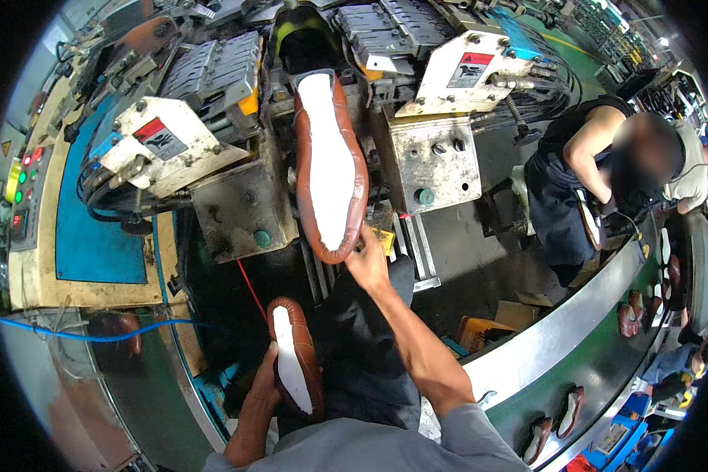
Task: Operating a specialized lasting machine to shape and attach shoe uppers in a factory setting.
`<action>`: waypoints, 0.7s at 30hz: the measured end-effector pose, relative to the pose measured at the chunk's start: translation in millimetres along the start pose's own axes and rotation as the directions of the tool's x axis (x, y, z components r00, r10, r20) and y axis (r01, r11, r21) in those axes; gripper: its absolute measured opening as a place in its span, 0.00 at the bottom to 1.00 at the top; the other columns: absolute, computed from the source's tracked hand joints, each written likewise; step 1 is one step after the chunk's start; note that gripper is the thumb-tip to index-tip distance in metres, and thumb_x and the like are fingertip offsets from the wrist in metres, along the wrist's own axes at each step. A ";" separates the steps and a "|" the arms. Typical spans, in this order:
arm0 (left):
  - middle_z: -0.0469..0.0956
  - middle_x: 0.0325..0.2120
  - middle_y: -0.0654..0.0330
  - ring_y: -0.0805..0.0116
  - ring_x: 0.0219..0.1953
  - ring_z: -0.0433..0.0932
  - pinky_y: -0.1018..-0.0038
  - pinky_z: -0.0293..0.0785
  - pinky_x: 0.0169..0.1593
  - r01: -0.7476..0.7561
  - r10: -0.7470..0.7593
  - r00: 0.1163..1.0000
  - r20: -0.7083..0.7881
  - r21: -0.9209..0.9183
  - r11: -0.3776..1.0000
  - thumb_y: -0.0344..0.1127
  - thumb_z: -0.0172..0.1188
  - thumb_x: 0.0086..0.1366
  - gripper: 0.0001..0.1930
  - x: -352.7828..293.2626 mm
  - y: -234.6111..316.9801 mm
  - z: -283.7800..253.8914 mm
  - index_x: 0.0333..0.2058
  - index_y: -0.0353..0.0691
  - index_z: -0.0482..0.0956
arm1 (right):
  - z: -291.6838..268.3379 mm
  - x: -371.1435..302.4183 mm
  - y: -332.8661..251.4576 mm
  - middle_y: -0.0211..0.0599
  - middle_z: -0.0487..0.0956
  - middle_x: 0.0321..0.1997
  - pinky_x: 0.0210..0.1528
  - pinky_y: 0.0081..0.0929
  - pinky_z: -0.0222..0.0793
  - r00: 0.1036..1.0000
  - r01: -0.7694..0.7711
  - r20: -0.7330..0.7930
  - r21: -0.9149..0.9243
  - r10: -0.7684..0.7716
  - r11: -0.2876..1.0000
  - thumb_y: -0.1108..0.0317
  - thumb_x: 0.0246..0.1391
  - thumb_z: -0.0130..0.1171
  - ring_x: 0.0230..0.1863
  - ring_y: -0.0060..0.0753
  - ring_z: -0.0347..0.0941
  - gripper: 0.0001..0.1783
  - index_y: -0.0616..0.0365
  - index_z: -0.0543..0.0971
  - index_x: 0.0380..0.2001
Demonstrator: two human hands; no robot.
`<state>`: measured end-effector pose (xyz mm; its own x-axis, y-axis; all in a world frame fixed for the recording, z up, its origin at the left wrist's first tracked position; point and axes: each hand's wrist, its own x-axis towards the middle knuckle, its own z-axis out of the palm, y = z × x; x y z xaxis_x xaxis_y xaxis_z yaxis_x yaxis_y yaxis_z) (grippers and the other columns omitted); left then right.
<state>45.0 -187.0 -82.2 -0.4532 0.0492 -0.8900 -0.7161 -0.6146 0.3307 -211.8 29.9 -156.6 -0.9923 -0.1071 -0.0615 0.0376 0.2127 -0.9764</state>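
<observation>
A brown leather shoe upper with a white sole face (328,173) lies bottom up in the middle of the machine, its narrow end against the dark holder (303,49). My right hand (367,261) grips its rounded near end from the right, the fingers partly hidden beneath it. Lower down, beside my dark trousers, a second brown shoe upper (294,358) also turns its white bottom upward. My left hand (267,376) holds it by the left side, most of the fingers out of sight behind it.
Metal machine housings with warning labels (464,71) flank the shoe on both sides. A control panel (27,193) with lit buttons stands at far left. To the right, a green conveyor (578,354) carries several shoes. A co-worker (582,173) sits beyond it, holding another shoe.
</observation>
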 end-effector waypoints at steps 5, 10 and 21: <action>0.82 0.55 0.41 0.39 0.53 0.86 0.40 0.85 0.57 0.023 -0.021 0.998 0.061 -0.033 0.999 0.72 0.54 0.75 0.44 13.7 6.8 1.2 0.74 0.42 0.64 | 4.2 28.8 -17.7 0.65 0.73 0.75 0.79 0.46 0.65 0.990 0.134 -0.025 -0.071 -0.136 0.988 0.60 0.59 0.73 0.78 0.59 0.69 0.47 0.72 0.67 0.75; 0.81 0.57 0.42 0.39 0.52 0.86 0.40 0.85 0.58 -0.117 0.113 0.983 0.146 0.019 0.993 0.69 0.48 0.79 0.41 15.6 6.7 8.6 0.74 0.40 0.64 | 11.9 38.4 -5.2 0.67 0.75 0.74 0.78 0.46 0.66 0.997 0.062 0.048 0.072 -0.065 0.996 0.56 0.58 0.75 0.77 0.59 0.71 0.49 0.70 0.66 0.76; 0.78 0.62 0.43 0.40 0.61 0.81 0.34 0.79 0.65 -0.128 0.215 0.886 0.410 -0.231 0.965 0.68 0.47 0.81 0.41 -5.7 -14.5 -16.3 0.75 0.39 0.62 | -29.4 -67.5 -205.3 0.56 0.65 0.80 0.79 0.70 0.57 0.676 0.565 0.065 -0.685 -0.734 0.459 0.60 0.55 0.74 0.81 0.67 0.58 0.46 0.54 0.71 0.76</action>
<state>66.6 -191.2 -87.1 -0.7735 0.2337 -0.5892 -0.5104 -0.7808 0.3603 -156.0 22.0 54.0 -0.6907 -0.2921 0.6615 -0.6242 0.7027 -0.3414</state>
